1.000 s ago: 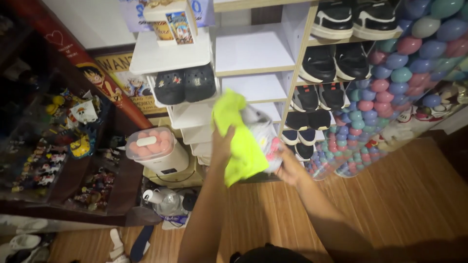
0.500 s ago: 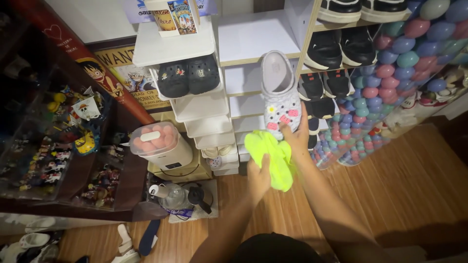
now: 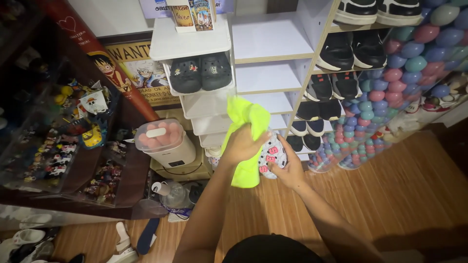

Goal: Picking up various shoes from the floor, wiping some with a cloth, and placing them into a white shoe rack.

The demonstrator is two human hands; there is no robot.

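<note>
Left hand (image 3: 242, 144) rubs the yellow-green cloth (image 3: 246, 141) over the pale clog (image 3: 271, 157); right hand (image 3: 287, 170) grips it (fingers closed); wiping mid-way, shelf (image 3: 270, 41) waiting.

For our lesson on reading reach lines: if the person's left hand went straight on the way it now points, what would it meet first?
The left hand, closed on a yellow-green cloth, points up and away towards the white shelf unit. Beyond the cloth in its grip, it would probably meet a lower shelf edge first, though depth is unclear.
</note>
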